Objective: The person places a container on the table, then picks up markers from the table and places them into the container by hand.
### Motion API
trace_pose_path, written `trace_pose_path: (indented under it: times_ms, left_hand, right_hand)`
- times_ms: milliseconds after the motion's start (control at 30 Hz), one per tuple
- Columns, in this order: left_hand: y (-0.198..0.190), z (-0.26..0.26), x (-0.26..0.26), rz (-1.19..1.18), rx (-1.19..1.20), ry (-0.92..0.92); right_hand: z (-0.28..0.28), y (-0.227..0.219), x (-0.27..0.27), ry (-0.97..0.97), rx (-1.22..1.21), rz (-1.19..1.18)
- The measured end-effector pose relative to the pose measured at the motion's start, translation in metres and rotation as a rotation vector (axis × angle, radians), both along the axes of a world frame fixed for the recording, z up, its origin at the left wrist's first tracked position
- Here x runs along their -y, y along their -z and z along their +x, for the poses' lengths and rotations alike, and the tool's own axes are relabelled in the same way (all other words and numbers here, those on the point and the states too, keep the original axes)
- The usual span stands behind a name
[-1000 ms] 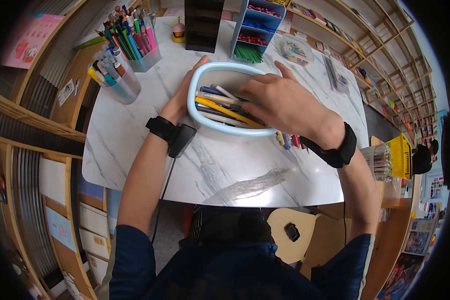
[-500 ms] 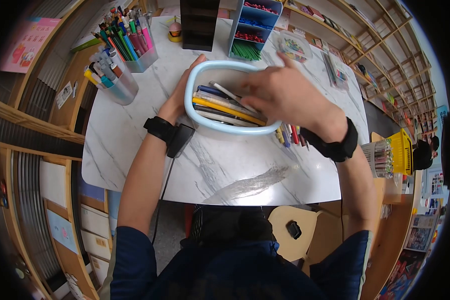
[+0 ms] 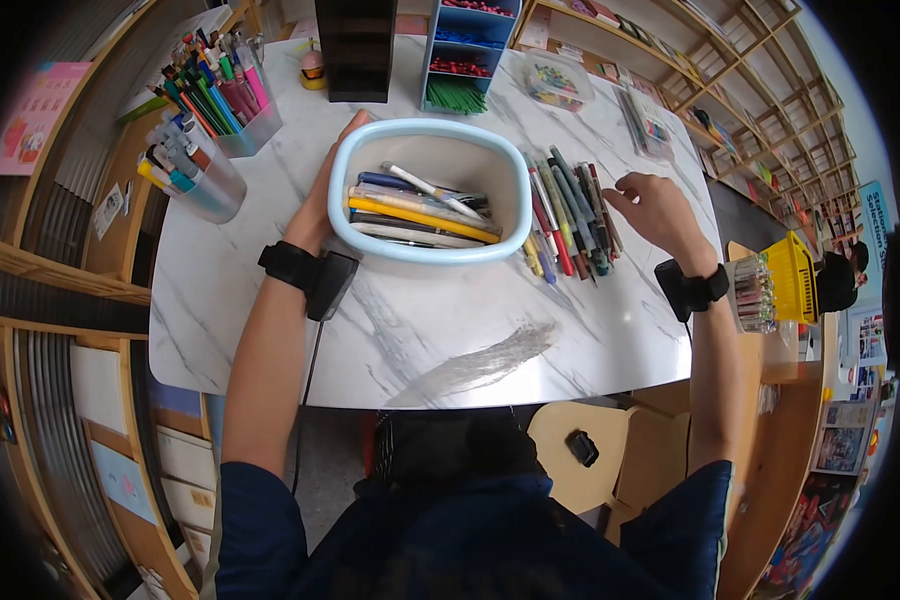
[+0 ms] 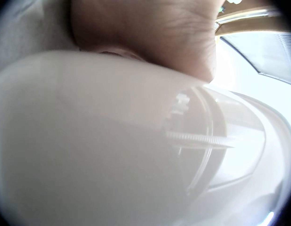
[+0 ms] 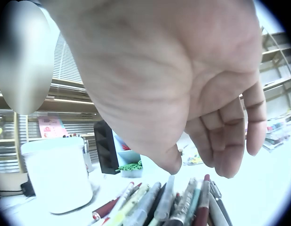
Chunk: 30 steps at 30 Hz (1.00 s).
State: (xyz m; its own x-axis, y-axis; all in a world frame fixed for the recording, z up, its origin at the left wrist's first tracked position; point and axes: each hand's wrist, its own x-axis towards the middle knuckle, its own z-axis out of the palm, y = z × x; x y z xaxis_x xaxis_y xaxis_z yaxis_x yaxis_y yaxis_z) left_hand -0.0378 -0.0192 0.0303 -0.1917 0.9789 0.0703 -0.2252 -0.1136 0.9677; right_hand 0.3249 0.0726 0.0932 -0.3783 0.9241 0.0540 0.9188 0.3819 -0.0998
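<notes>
A light-blue-rimmed white tub (image 3: 420, 254) stands on the marbled table, tilted slightly in the head view. Inside lie several pens, including a yellow pen (image 3: 425, 221) and a white pen (image 3: 434, 191) across the others. My left hand (image 3: 317, 205) lies along the tub's left side, its palm against the smooth wall in the left wrist view. Right of the tub, a row of loose pens (image 3: 571, 215) rests on the table. My right hand (image 3: 662, 214) is just beyond the row's right end, fingers loosely bent and holding nothing. Its fingertips hang above the pens in the right wrist view.
Two clear cups of markers (image 3: 210, 190) and pencils (image 3: 255, 130) stand at left. At the back are a black rack (image 3: 355, 60), a blue shelf unit (image 3: 457, 75) of coloured sticks and a clear box (image 3: 558, 82). A flat pack of pens (image 3: 645, 125) lies far right.
My right hand has left the inside of the tub and moved right, past the loose pens, which now show fully. My left hand stays on the tub. The head view has shifted slightly.
</notes>
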Motion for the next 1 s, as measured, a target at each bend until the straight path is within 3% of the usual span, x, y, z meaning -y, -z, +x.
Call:
trace_pose_path:
  times_ms: [200, 633, 1000]
  left_hand:
    - [-0.004, 0.001, 0.005, -0.028, 0.014, 0.022]
    - [-0.006, 0.002, 0.008, -0.091, 0.048, 0.018]
    - [-0.005, 0.002, 0.007, -0.133, 0.060, 0.018]
  right_hand:
    - [0.004, 0.018, -0.002, 0.075, 0.029, -0.154]
    - [0.004, 0.035, -0.010, 0.057, -0.049, -0.080]
    - [0.009, 0.035, -0.011, 0.137, -0.134, -0.170]
